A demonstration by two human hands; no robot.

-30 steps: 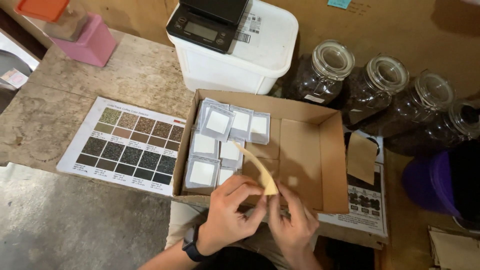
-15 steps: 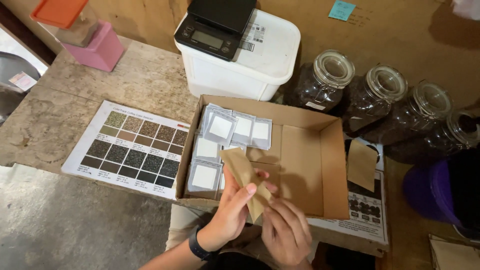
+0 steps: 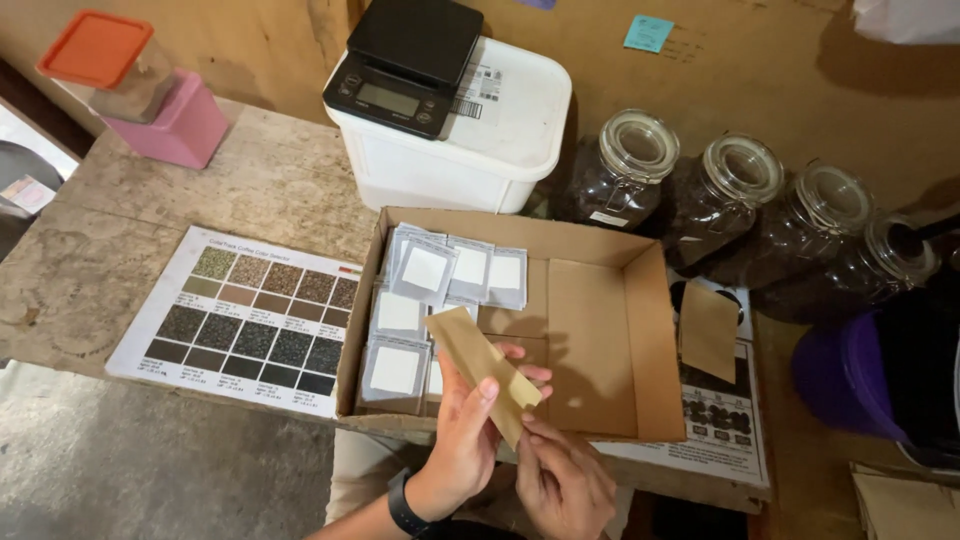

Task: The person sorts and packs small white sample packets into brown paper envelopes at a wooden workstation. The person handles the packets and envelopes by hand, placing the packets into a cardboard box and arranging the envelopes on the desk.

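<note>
1. Pinching a flat brown paper pouch (image 3: 483, 370), the left hand (image 3: 466, 440) closes thumb over one face and fingers behind the other, about midway along it.
2. The right hand (image 3: 560, 478) grips the pouch's lower corner between thumb and fingertips, a narrow, closed hold.
3. The pouch tilts diagonally, upper end to the left, held over the front edge of an open cardboard box (image 3: 655, 330).
4. The left wrist wears a black watch (image 3: 405, 503); both palms face inward, forearms rising from the bottom of the view.
5. Silver sachets (image 3: 425, 270) with white labels fill the box's left side.
</note>
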